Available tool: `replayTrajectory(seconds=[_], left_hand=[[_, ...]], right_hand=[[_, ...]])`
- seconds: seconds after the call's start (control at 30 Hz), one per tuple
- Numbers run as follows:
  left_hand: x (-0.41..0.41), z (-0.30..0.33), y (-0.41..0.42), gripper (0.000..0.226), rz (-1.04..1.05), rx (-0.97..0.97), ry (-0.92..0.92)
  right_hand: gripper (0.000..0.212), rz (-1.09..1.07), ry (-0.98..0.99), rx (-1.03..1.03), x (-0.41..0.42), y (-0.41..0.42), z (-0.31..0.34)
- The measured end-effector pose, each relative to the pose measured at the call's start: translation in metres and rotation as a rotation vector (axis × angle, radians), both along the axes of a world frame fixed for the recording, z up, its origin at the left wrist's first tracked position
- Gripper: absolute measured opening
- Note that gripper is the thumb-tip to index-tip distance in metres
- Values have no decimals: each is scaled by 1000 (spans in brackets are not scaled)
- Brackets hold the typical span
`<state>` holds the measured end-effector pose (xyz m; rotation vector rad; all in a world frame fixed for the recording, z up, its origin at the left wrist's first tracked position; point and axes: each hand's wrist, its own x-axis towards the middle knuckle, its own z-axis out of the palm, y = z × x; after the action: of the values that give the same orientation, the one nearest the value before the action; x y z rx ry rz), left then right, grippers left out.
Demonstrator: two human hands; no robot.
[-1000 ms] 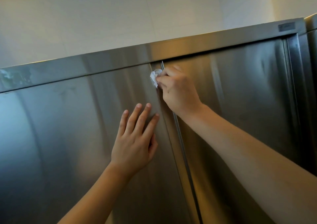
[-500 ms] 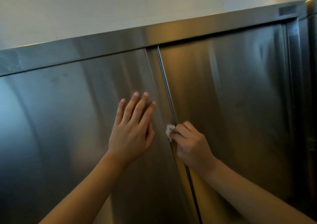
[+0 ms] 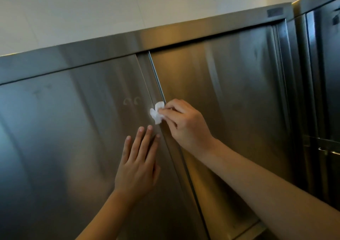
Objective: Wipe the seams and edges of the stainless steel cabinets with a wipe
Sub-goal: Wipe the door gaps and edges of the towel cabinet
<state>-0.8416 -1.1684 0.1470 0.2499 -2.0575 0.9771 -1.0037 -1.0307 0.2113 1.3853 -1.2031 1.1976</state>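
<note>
While your left hand point(image 3: 137, 168) lies flat with straight fingers on the left door point(image 3: 60, 138), that brushed steel panel shows soft streaky reflections and two faint curved smudges point(image 3: 131, 101) up near its edge. Next over is the seam point(image 3: 156, 77), a thin rounded vertical strip running between the two doors. Your crumpled white wipe point(image 3: 156, 112) sits right on it, just above your left fingertips, poking out left of your right hand point(image 3: 185, 123), which pinches it in curled fingers. On the right, the right door point(image 3: 230, 85) is the same smooth steel, glowing warm yellow.
</note>
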Motion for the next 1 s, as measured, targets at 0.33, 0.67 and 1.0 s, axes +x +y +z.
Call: replayTrajectory(seconds=[0.33,0.67,1.0], left_hand=[[0,-8,0,60,7,25,-9],[1,-8,4,60,0,38,9],[2,-6,6,61,-22,71,8]], right_hand=[[13,-14,-74,145,1,-21,-127],[14,-6,-226,279,15,-3,-263],[11,73,-367,133,7,19,-180]])
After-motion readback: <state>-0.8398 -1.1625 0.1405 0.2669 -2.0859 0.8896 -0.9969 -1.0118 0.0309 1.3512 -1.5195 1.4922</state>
